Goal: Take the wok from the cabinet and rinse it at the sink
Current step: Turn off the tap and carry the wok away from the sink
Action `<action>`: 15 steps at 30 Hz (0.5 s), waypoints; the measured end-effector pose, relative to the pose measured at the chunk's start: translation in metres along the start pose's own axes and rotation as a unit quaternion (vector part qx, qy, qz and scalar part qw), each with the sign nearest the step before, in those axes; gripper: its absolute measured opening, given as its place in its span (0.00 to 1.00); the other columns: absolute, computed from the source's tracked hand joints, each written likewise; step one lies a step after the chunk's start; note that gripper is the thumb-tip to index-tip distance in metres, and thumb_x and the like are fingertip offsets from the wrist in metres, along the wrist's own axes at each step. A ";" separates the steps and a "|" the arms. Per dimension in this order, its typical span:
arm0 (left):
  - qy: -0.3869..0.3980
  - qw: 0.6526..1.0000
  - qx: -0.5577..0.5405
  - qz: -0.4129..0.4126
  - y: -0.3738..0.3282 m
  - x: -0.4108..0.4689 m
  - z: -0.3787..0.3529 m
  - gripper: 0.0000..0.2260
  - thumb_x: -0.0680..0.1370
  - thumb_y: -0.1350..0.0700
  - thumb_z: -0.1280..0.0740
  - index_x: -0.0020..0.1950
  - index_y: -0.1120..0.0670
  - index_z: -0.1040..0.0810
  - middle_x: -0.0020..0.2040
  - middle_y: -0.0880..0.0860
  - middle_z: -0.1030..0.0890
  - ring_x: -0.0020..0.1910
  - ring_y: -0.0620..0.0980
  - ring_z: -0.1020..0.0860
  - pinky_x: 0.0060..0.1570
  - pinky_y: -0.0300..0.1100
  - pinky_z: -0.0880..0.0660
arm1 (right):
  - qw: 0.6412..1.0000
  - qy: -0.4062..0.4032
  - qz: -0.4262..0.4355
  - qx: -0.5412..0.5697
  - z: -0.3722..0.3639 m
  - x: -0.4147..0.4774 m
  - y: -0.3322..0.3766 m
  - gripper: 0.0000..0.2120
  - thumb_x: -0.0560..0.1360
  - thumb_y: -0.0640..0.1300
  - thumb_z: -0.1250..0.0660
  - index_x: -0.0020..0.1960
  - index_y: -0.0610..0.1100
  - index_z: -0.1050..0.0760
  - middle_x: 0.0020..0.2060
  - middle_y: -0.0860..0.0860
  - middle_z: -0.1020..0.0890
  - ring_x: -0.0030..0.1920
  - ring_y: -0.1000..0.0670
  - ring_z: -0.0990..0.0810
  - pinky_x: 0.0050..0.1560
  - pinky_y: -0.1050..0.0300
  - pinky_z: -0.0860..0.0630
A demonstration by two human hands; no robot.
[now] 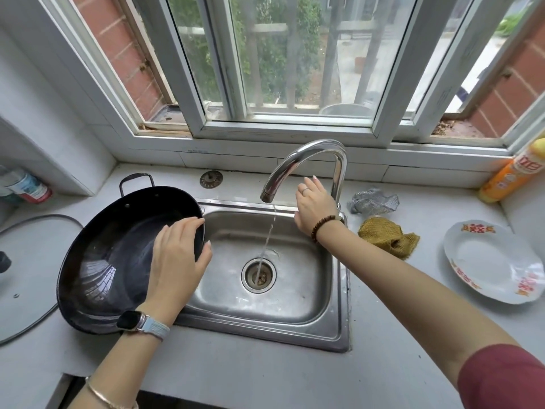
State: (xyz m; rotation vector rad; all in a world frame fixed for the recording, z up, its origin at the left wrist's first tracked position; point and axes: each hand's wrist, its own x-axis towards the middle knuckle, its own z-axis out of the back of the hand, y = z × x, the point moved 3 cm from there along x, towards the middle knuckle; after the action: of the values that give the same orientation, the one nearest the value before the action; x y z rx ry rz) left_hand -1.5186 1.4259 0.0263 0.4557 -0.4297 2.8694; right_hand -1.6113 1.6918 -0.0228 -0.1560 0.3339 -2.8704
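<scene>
The wok (118, 258), black with a loop handle at its far edge, sits tilted on the counter (265, 376) at the left rim of the steel sink (295, 290), its right edge overhanging the basin. The left hand (177, 261) grips that right edge, fingers curled over the rim and thumb on the outside toward the basin; a watch is worn on this wrist. The right hand (314, 206) is well apart from the wok, across the basin, placed at the base of the faucet (309, 160); it appears closed around a lever or the stem, though the contact point is hidden behind the hand. A thin stream of water (267, 240) falls from the spout straight into the drain (259, 275), between the two hands and clear of the wok. A glass lid (23, 276) lies left of the wok. Right of the sink lie a mesh scourer (374, 200), a yellow cloth (389, 236) and a white plate (492, 264).
</scene>
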 end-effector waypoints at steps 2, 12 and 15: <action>-0.005 1.000 -0.003 -0.002 0.000 -0.001 0.003 0.18 0.74 0.58 0.31 0.64 0.56 0.26 0.60 0.53 0.23 0.60 0.53 0.26 0.69 0.54 0.35 | 1.000 0.010 -0.004 -0.011 0.002 -0.003 0.000 0.23 0.75 0.49 0.40 0.65 0.36 0.26 0.62 0.42 0.24 0.70 0.40 0.34 0.76 0.46 0.48; -0.026 0.999 -0.020 -0.009 0.003 -0.019 0.018 0.18 0.74 0.58 0.30 0.63 0.57 0.25 0.59 0.53 0.23 0.59 0.53 0.25 0.69 0.54 0.36 | 0.979 -0.012 -0.034 0.203 0.007 -0.040 0.005 0.29 0.74 0.40 0.35 0.73 0.37 0.37 0.74 0.43 0.35 0.75 0.42 0.42 0.76 0.48 0.48; -0.023 0.998 -0.051 0.000 0.008 -0.027 0.020 0.17 0.74 0.58 0.31 0.63 0.56 0.25 0.59 0.52 0.23 0.59 0.53 0.25 0.67 0.52 0.34 | 0.931 -0.036 -0.107 0.346 0.014 -0.060 0.014 0.25 0.74 0.40 0.34 0.70 0.37 0.33 0.67 0.42 0.28 0.70 0.42 0.32 0.72 0.51 0.39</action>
State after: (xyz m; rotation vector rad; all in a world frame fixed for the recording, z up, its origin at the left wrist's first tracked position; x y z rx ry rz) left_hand -1.4898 1.4084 0.0334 0.5039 -0.5795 2.8258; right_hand -1.5481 1.6910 -0.0174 -0.1692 -0.7507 -2.9791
